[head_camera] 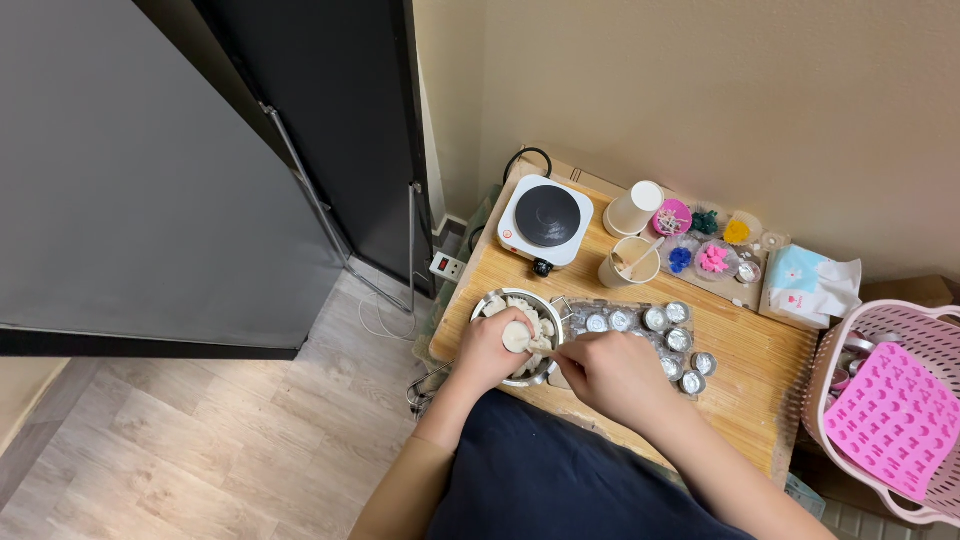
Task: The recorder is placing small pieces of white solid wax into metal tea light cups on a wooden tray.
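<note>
Left grip clamps a white lump over the metal pot; right grip unclear.

A white hotplate with black top, pink basket, pale wooden table.

We see both forearms reaching forward, bare, converging. Left hand curled, fingers closed round a small pale lump. Right hand palm down, knuckles up, fingers pinched and pointing left, tips just beside the left hand.
</note>
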